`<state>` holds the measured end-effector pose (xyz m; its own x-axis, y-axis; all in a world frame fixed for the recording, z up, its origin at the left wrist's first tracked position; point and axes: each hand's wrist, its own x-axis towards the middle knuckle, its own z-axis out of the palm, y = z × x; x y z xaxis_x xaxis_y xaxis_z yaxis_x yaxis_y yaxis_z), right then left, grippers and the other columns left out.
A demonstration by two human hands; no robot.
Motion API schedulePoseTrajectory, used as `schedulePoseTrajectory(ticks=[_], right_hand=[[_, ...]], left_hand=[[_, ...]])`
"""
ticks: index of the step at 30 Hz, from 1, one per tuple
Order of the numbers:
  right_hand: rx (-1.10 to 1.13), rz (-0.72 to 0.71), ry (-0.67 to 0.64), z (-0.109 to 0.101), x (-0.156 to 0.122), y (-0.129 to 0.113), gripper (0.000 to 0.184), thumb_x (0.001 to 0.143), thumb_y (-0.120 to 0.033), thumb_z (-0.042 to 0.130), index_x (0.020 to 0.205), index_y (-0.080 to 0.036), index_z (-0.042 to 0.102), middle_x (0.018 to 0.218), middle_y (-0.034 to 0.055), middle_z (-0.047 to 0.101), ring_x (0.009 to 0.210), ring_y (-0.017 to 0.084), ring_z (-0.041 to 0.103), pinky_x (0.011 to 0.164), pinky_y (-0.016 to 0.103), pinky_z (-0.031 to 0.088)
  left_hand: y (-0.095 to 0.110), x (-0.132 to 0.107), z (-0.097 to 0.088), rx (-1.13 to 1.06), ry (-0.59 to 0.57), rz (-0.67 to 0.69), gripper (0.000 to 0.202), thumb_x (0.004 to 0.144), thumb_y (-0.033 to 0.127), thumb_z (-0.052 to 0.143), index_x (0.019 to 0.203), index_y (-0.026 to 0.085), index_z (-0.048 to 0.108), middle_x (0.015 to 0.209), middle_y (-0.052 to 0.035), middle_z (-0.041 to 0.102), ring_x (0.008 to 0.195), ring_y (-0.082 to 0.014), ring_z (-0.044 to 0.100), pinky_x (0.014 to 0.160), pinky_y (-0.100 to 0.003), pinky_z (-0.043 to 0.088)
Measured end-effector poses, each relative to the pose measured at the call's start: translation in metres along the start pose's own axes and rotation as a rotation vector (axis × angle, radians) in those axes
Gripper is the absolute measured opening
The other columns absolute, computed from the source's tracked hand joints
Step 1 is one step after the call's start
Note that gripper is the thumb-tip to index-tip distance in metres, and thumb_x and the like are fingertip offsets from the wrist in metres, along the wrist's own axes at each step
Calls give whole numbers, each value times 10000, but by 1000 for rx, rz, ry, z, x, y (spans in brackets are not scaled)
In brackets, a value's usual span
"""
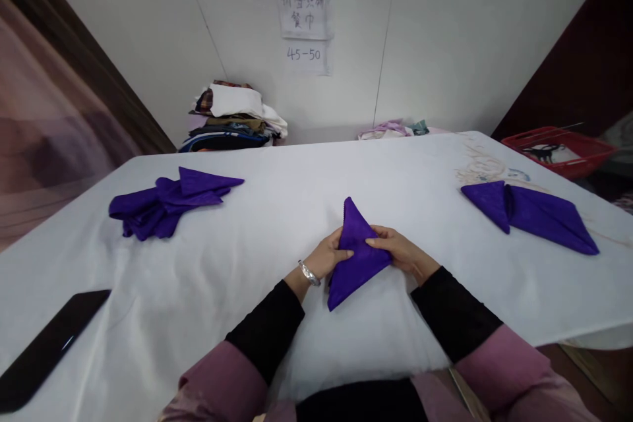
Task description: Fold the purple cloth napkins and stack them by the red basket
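Observation:
A purple cloth napkin (357,260), folded into a pointed shape, is held up over the near middle of the white-covered table. My left hand (326,254) grips its left edge, thumb on the front and the other fingers behind. On the opposite edge, my right hand (395,247) pinches the cloth, its thumb also on the front. The fingers behind the napkin are partly hidden. Off to the left lies a loose heap of purple napkins (168,204). Over on the right rests a folded purple napkin (548,217) with pointed ends.
The white tablecloth (277,211) has soft creases. A black phone-like slab (49,349) lies at the near left. Stacked clothes (235,115) stand behind the far edge. Pale threads (482,161) and a red basket (568,151) are at the right. Paper signs (306,26) hang on the wall.

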<state>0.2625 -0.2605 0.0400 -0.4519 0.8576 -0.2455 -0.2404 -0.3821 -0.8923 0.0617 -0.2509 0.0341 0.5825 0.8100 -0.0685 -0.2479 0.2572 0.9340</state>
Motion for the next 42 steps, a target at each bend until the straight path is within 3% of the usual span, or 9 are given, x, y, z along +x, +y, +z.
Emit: schedulePoseTrajectory(ticks=[5,11,19,26,33,35,38,42], right_hand=[[25,65,-40,7,-1,6,400,689,-270,756,1063,-166,659,987,79,712,816,177,676,797,314,516],[170,48,127,1,6,8,316,676,-268,762,958,-157,670,882,75,730,750,189,685,748,323,545],[242,-42,278,-11,8,3,234,718,-290,727,912,-187,645,913,77,721,836,228,679,788,365,552],[271,-93,417,-17,11,2,212,724,-323,708,897,-222,642,905,54,720,895,256,664,796,411,563],[296,-166,449,-24,13,6,226,732,-334,707,925,-237,638,945,24,718,893,238,666,796,401,566],[279,-179,455,-25,13,6,231,738,-342,705,935,-243,636,952,22,717,891,238,667,787,402,569],[278,-180,457,-25,13,6,237,736,-347,709,936,-242,640,962,25,717,897,243,667,785,408,571],[288,-156,464,-24,12,5,229,745,-342,700,942,-241,643,983,24,713,922,240,660,806,402,567]], left_hand=[[-1,-1,2,18,-140,-49,692,658,156,728,1303,211,482,1203,-86,607,1031,-234,590,912,-367,437],[1,0,-13,59,-32,-153,891,637,155,753,1408,253,317,1112,-76,635,894,-188,626,796,-329,476],[9,0,-39,128,46,-183,645,619,178,775,1217,199,534,849,-20,679,707,-138,641,694,-297,510],[14,1,-43,76,285,-173,457,629,183,779,1054,157,613,859,-48,671,642,-139,654,683,-328,546],[19,1,-43,72,524,-91,280,694,259,716,929,131,632,953,-94,685,667,-127,643,662,-288,526],[20,0,-45,135,518,-29,266,681,269,710,906,141,649,945,-84,686,685,-127,635,660,-283,518],[21,-2,-45,255,400,79,312,609,213,729,914,177,677,984,-61,678,745,-138,619,683,-285,509],[18,-4,-41,418,339,130,401,580,181,746,976,208,693,877,-39,684,785,-157,602,739,-297,488]])
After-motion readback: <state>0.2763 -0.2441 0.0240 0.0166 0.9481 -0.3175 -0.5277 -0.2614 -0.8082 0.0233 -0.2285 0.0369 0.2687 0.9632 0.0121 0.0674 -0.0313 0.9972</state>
